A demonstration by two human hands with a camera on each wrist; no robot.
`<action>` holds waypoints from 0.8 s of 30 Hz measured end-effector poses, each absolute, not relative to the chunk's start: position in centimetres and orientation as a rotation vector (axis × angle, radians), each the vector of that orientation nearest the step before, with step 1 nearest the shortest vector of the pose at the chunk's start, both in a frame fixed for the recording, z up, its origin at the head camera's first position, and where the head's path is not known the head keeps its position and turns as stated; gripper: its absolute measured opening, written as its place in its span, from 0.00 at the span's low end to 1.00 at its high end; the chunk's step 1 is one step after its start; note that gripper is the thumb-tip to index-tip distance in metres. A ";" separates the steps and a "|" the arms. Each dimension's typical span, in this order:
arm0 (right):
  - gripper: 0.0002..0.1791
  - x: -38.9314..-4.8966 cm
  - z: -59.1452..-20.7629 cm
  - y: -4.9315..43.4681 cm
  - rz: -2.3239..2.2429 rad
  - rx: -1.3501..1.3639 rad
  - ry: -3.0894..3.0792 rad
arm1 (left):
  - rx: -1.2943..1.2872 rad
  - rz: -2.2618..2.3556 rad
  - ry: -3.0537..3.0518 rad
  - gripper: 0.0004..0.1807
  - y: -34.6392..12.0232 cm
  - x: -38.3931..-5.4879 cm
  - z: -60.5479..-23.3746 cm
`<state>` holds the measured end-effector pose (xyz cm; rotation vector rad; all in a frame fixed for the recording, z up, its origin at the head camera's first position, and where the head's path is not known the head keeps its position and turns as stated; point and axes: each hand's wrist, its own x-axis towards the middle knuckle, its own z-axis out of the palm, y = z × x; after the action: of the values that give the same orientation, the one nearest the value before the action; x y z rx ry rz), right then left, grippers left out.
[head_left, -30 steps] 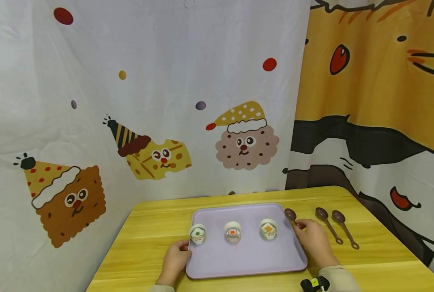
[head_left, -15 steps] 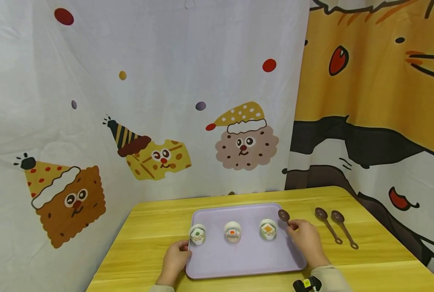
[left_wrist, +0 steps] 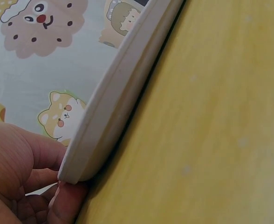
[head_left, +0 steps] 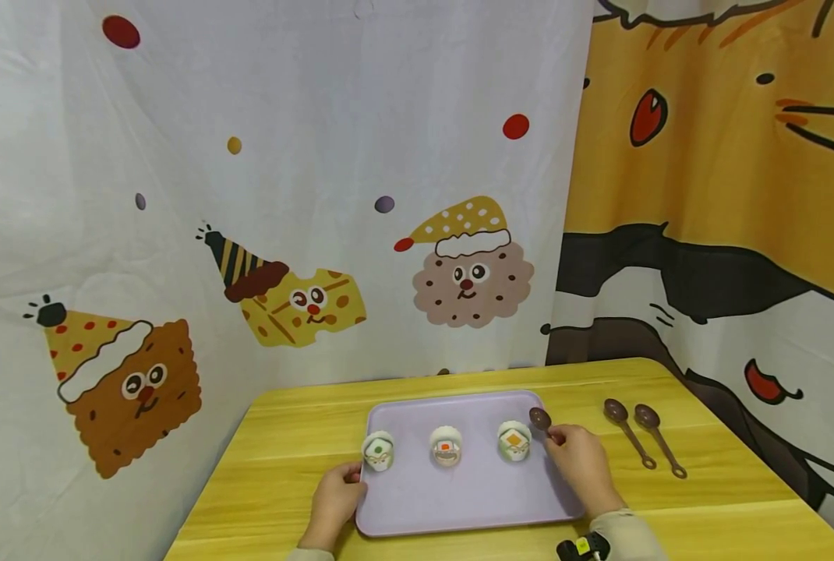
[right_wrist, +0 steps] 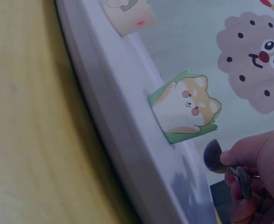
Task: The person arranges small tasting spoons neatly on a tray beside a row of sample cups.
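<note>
A lilac tray (head_left: 473,495) lies on the table, bearing three small paper cups in a row: the left cup (head_left: 379,460) shows a green mark, the middle cup (head_left: 447,456) a red-orange one, the right cup (head_left: 514,448) an orange one. My left hand (head_left: 337,499) pinches the tray's left rim, thumb above and a finger below in the left wrist view. With my right hand (head_left: 581,467) I grip a brown spoon (head_left: 539,418) by its handle, its bowl beside the right cup over the tray. The right wrist view shows a dog print on a nearby cup (right_wrist: 186,108).
Two more brown spoons, one nearer the tray (head_left: 629,433) and one farther right (head_left: 660,440), lie on the yellow wood-patterned table (head_left: 284,436). Behind the table hangs a white curtain (head_left: 305,117) with cartoon prints, and an orange cartoon curtain (head_left: 712,179) hangs at the right.
My right hand has carried the spoon leftward from beyond the tray's right edge to beside the right cup. My left hand, the tray and the cups have stayed put.
</note>
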<state>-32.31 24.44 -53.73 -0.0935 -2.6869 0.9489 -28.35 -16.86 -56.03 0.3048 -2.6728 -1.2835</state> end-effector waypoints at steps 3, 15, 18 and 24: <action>0.13 -32.3 -53.9 24.3 0.928 -0.091 -2.702 | 0.314 -1.292 -2.670 0.20 -16.8 -28.4 -56.0; 0.12 -32.5 -54.5 23.8 0.902 -0.084 -2.733 | 0.300 -1.299 -2.673 0.19 -16.8 -28.2 -55.8; 0.12 -32.5 -54.5 23.8 0.903 -0.094 -2.737 | 0.302 -1.304 -2.667 0.19 -16.8 -28.2 -55.8; 0.11 -32.5 -54.7 23.6 0.892 -0.108 -2.729 | 0.305 -1.313 -2.669 0.19 -16.9 -28.2 -55.8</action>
<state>-32.53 23.63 -54.69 -0.1080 -2.7294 0.8918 -28.23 -16.88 -55.84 0.3047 -2.6690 -1.3126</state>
